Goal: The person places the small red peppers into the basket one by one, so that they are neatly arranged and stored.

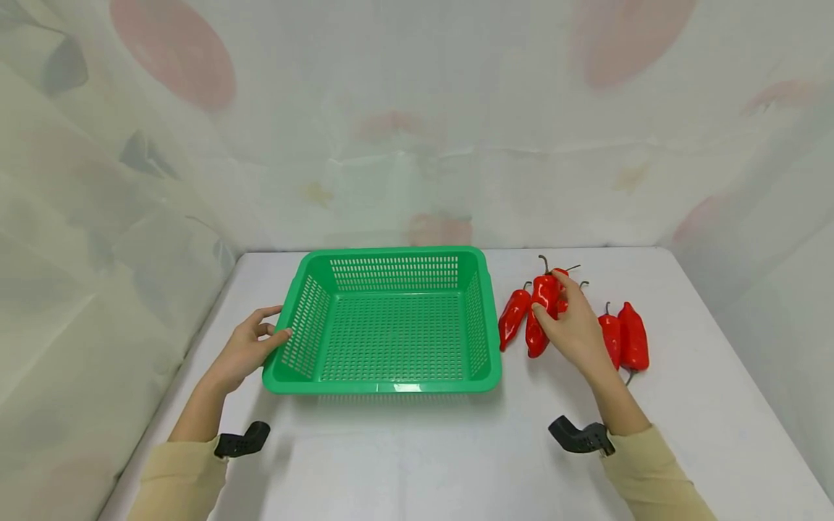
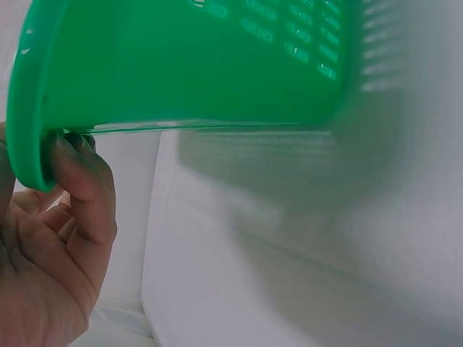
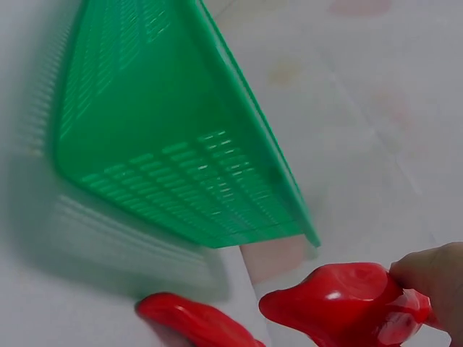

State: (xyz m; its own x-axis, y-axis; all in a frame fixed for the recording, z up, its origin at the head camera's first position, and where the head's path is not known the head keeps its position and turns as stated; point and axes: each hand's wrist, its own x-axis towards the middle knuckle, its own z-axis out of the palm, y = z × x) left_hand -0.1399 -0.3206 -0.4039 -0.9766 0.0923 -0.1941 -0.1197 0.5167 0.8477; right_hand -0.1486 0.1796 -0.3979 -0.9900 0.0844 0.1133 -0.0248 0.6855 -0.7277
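Observation:
My left hand (image 1: pixel 246 349) grips the left rim of a green plastic basket (image 1: pixel 397 336), thumb over the edge and fingers beneath, as the left wrist view shows (image 2: pixel 54 267). The basket has slotted walls and holds nothing. To its right, my right hand (image 1: pixel 575 325) pinches a glossy red pepper (image 1: pixel 539 329) between thumb and fingers. In the right wrist view this pepper (image 3: pixel 336 300) is raised above the table, its narrow tip toward the basket. Another red pepper (image 1: pixel 514 318) lies between it and the basket wall.
More red peppers lie around and behind my right hand, partly hidden by it. Two of them, one pepper (image 1: pixel 610 334) and another pepper (image 1: pixel 633 336), lie to its right. The white table (image 1: pixel 404 456) meets a pale patterned sheet (image 1: pixel 391 145) at the back and sides.

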